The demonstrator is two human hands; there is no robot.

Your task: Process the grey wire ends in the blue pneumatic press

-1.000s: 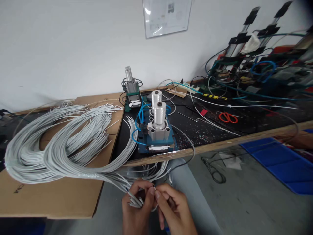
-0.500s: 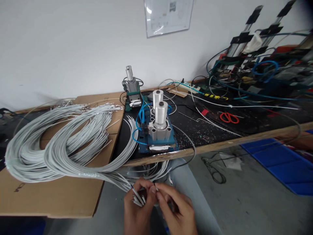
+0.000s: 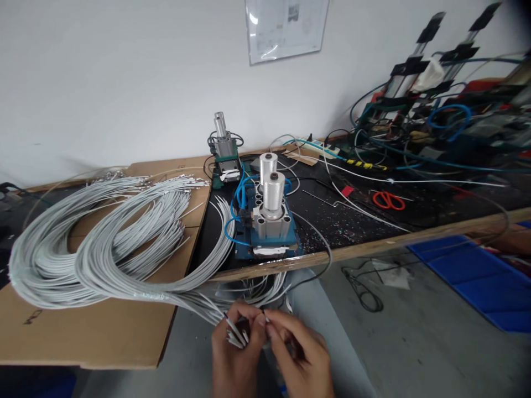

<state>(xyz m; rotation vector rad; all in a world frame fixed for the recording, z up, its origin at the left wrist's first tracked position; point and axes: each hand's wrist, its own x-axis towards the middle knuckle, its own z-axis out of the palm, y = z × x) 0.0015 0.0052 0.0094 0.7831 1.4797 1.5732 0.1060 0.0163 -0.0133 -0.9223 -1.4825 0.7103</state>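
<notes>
My left hand (image 3: 238,354) is closed around several white cable ends (image 3: 236,337), low in the view in front of the bench edge. Its thumb and forefinger pinch a small tip. Right beside it, my right hand (image 3: 301,354) pinches at the same spot, with the end of a thin cable (image 3: 266,318) between its thumb and forefinger. The fingertips of both hands meet and hide most of what is there. From the held ends, white cables run left toward a large coiled bundle of white cables (image 3: 136,287).
The bundle rests on a cardboard sheet (image 3: 103,337). Ahead stands a pneumatic press (image 3: 271,215) on a blue base, with a second press (image 3: 225,146) behind. Orange-handled scissors (image 3: 389,200) and loose cables lie on the black bench (image 3: 352,221). More machines (image 3: 410,77) stand at right.
Almost nothing differs. Both hands stay together at the same spot, with only a very slight shift of the left hand to the right.
</notes>
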